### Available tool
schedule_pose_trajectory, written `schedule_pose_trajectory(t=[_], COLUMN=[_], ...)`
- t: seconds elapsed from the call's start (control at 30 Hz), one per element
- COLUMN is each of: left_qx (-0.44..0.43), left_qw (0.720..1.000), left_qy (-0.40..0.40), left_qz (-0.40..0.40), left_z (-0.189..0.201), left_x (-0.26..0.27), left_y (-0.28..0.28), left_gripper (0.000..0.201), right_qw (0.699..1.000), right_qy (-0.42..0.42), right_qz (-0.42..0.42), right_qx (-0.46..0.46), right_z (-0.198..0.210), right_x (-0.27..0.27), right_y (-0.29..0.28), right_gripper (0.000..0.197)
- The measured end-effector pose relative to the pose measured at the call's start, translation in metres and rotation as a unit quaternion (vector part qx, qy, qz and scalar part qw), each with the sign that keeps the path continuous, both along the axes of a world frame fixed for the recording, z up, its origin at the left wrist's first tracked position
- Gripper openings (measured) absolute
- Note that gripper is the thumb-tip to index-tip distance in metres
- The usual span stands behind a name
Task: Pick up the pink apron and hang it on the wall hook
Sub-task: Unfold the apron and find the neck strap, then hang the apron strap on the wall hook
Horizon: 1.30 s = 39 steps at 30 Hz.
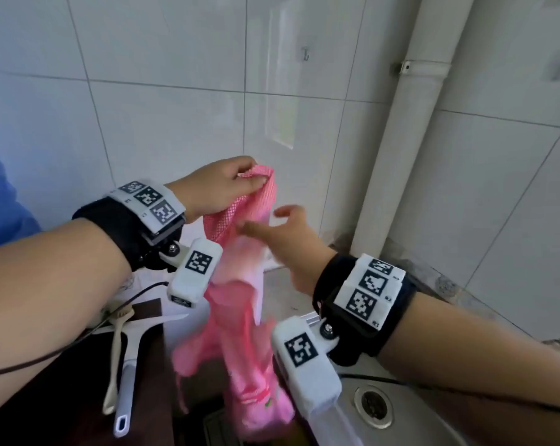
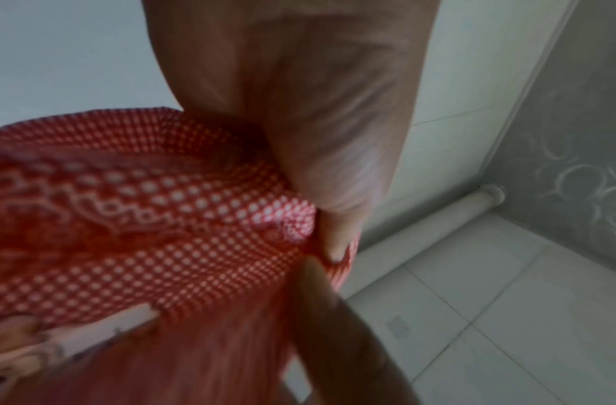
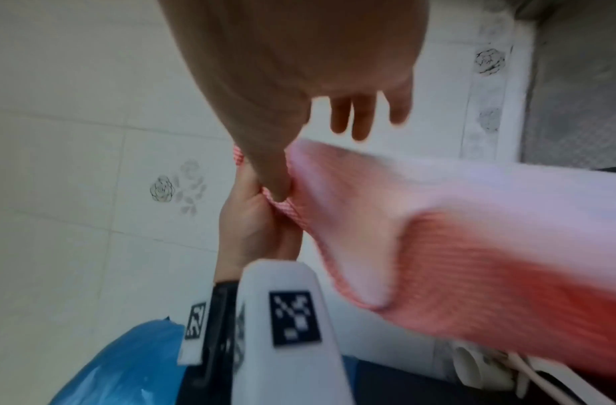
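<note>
The pink apron (image 1: 240, 317) hangs in a long bunch over the counter's edge, lifted clear of the worktop. My left hand (image 1: 256, 178) pinches its checked top edge between thumb and fingers; the left wrist view shows that pinch (image 2: 323, 246) on the red-and-white checked cloth (image 2: 143, 219). Just right of it, my right hand (image 1: 265, 220) is spread with straight fingers, and its thumb touches the apron (image 3: 472, 246) beside the left hand (image 3: 254, 219). The small metal wall hook (image 1: 306, 54) sits high on the white tiles, above and to the right of both hands.
A white drain pipe (image 1: 410, 123) runs down the wall right of the hook. The steel sink with its drain (image 1: 373, 403) lies below my right wrist. A white squeegee (image 1: 127, 365) and a spoon lie on the dark counter at the left. Blue plastic (image 1: 2, 194) is at far left.
</note>
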State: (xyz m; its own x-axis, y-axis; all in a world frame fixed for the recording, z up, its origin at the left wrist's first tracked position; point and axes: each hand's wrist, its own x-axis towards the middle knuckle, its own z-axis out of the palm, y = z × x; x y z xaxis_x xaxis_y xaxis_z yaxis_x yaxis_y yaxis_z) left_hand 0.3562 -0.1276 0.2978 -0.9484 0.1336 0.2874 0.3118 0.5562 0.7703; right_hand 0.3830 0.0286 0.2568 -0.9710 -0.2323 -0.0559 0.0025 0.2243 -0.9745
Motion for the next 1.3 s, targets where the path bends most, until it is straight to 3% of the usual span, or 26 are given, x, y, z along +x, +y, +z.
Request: schedule_pose_trajectory(t=[0.07, 0.13, 0.17, 0.23, 0.3, 0.37, 0.43, 0.53, 0.67, 0.77, 0.87, 0.97, 1.03, 1.1, 1.2, 1.3], left_qx=[-0.002, 0.006, 0.012, 0.034, 0.043, 0.031, -0.013, -0.063, 0.083, 0.244, 0.271, 0.229, 0.133, 0.014, -0.11, -0.173], left_qw=[0.999, 0.997, 0.995, 0.993, 0.991, 0.992, 0.995, 0.994, 0.968, 0.934, 0.932, 0.957, 0.981, 0.992, 0.986, 0.977], left_qy=[-0.029, -0.062, -0.069, -0.076, -0.081, -0.088, -0.085, -0.052, -0.049, -0.08, -0.087, -0.051, 0.0, 0.052, 0.095, 0.098], left_qz=[-0.029, -0.053, -0.067, -0.088, -0.094, -0.084, -0.053, 0.077, 0.233, 0.247, 0.224, 0.17, 0.141, 0.111, 0.078, 0.072], left_z=[0.0, -0.001, 0.0, 0.0, 0.002, 0.004, 0.004, 0.001, 0.003, 0.016, 0.034, 0.05, 0.056, 0.059, 0.063, 0.065], left_x=[0.004, 0.007, 0.009, 0.007, 0.006, 0.006, 0.003, -0.005, -0.014, -0.017, -0.017, -0.012, -0.007, -0.003, -0.001, -0.005], left_y=[0.004, 0.006, 0.008, 0.007, 0.006, 0.0, -0.009, -0.024, -0.047, -0.054, -0.045, -0.021, -0.005, 0.009, 0.022, 0.029], left_gripper=[0.007, 0.005, 0.01, 0.024, 0.035, 0.039, 0.029, 0.015, 0.011, 0.019, 0.019, 0.022, 0.017, 0.008, 0.02, 0.033], right_qw=[0.997, 0.997, 0.997, 0.996, 0.996, 0.996, 0.998, 0.999, 0.999, 0.993, 0.967, 0.943, 0.944, 0.955, 0.976, 0.986], right_qy=[0.049, 0.045, 0.041, 0.053, 0.083, 0.088, 0.058, 0.0, -0.038, -0.075, -0.082, 0.012, 0.053, 0.079, 0.123, 0.12], right_qz=[-0.045, -0.002, 0.025, 0.053, 0.036, -0.001, -0.028, -0.042, -0.014, 0.086, 0.217, 0.215, 0.189, 0.18, 0.142, 0.117], right_qx=[-0.039, -0.062, -0.063, -0.043, 0.008, 0.027, 0.012, -0.016, -0.025, -0.003, 0.108, 0.253, 0.266, 0.223, 0.107, 0.019], right_z=[0.007, 0.013, 0.015, 0.017, 0.018, 0.013, 0.009, 0.002, -0.01, -0.017, -0.015, -0.009, -0.004, 0.005, 0.026, 0.047], right_x=[-0.007, -0.012, -0.013, -0.014, -0.015, -0.022, -0.03, -0.042, -0.051, -0.051, -0.044, -0.038, -0.037, -0.035, -0.032, -0.034], right_y=[0.004, 0.008, 0.01, 0.013, 0.017, 0.021, 0.028, 0.044, 0.061, 0.071, 0.072, 0.059, 0.046, 0.035, 0.022, 0.014], right_gripper=[0.09, 0.096, 0.089, 0.054, 0.024, 0.014, 0.011, 0.015, 0.015, 0.011, 0.01, 0.018, 0.034, 0.049, 0.053, 0.048])
